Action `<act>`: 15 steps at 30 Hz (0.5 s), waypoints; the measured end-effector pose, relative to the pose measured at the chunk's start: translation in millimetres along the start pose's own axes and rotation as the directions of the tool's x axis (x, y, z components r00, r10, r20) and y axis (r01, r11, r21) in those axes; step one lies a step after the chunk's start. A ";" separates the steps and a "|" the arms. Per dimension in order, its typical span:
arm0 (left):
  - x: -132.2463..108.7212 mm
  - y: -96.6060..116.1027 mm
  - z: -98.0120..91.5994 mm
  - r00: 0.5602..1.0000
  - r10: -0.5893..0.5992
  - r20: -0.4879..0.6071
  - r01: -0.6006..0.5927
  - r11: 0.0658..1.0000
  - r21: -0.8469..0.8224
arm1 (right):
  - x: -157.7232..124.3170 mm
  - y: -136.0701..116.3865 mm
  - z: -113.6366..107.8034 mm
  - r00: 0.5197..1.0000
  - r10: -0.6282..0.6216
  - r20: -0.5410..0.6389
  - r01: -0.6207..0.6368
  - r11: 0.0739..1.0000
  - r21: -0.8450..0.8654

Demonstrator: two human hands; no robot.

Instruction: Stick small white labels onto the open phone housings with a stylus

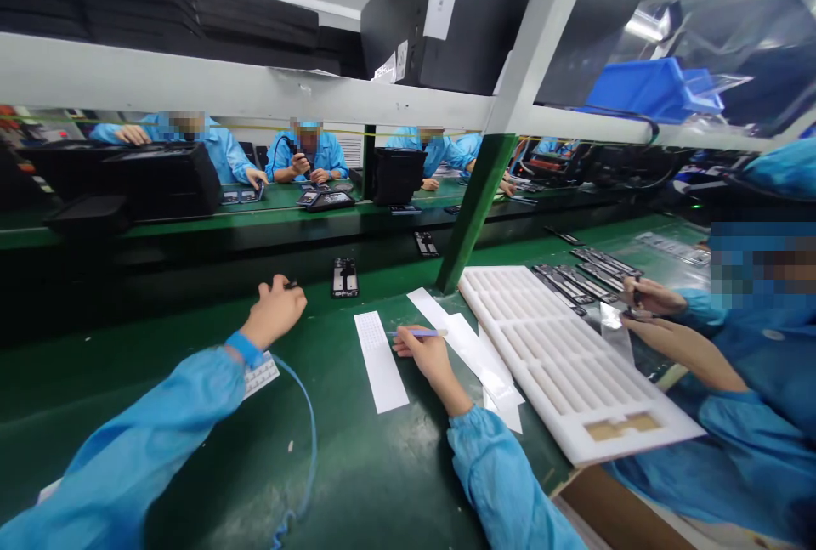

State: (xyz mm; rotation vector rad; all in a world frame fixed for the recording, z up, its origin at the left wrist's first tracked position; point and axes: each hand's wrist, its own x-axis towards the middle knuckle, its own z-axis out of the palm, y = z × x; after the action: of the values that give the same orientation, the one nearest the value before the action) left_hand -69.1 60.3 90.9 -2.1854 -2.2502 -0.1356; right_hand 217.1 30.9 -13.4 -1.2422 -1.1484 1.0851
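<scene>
My left hand [275,312] is stretched forward over the green bench, fingers closed in a pinch on a small dark part [291,285] I cannot name. A dark phone frame [345,277] lies a little beyond and to its right. My right hand [426,353] rests on the bench, closed on thin blue tweezers [422,332] whose tip points left toward a white strip of small parts [381,360]. More white strips [460,336] lie just right of that hand.
A white foam tray [561,359] with slots sits at right. A co-worker in a blue gown at the right edge handles dark phone parts [590,274]. A green post [475,210] rises behind. A blue wrist-strap cord [310,431] trails from my left wrist. Other people sit across the line.
</scene>
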 end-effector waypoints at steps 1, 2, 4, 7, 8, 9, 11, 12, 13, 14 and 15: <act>-27.8 5.7 5.3 0.998 0.056 -0.011 -0.055 0.998 0.015 | 0.6 0.2 -1.6 1.000 0.014 0.024 -0.014 1.000 -0.014; -57.5 11.9 13.8 0.995 0.101 -0.015 -0.101 0.994 0.030 | 0.7 0.5 -2.4 0.999 0.022 0.042 -0.021 0.999 -0.026; -115.1 24.1 36.1 0.970 0.241 -0.042 -0.234 0.962 0.139 | -0.2 1.3 -2.0 0.998 0.027 0.062 -0.024 0.999 -0.037; -171.9 37.9 65.1 0.925 0.369 -0.088 -0.341 0.910 0.237 | -2.0 2.7 0.8 0.996 0.036 0.080 -0.032 0.998 -0.053; -178.7 41.6 70.0 0.919 0.382 -0.096 -0.352 0.905 0.239 | -2.4 3.1 1.7 0.996 0.039 0.080 -0.035 0.998 -0.059; -179.4 45.4 72.1 0.915 0.391 -0.100 -0.362 0.904 0.228 | -2.7 3.5 2.4 0.996 0.041 0.077 -0.036 0.997 -0.065; -165.5 53.9 70.8 0.896 0.433 -0.103 -0.413 0.895 0.171 | -3.2 3.8 3.1 0.997 0.039 0.068 -0.034 0.996 -0.079; -153.3 58.7 69.0 0.877 0.467 -0.112 -0.453 0.882 0.127 | -3.4 3.8 3.2 0.997 0.036 0.065 -0.031 0.996 -0.086; -139.6 63.7 67.8 0.853 0.506 -0.128 -0.499 0.863 0.078 | -3.7 3.6 3.3 0.997 0.033 0.063 -0.027 0.995 -0.092; -125.6 68.6 67.6 0.829 0.540 -0.150 -0.542 0.840 0.026 | -4.0 3.4 3.3 0.998 0.029 0.062 -0.023 0.995 -0.098; -112.6 72.9 69.0 0.808 0.563 -0.171 -0.575 0.818 -0.025 | -4.2 3.2 3.3 0.998 0.027 0.062 -0.020 0.994 -0.104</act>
State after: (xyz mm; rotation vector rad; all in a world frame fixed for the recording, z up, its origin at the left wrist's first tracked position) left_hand 11.2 -45.7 19.6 -2.6675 -1.4392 -0.3737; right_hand 213.4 27.3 -16.8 -1.3118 -1.2544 1.1014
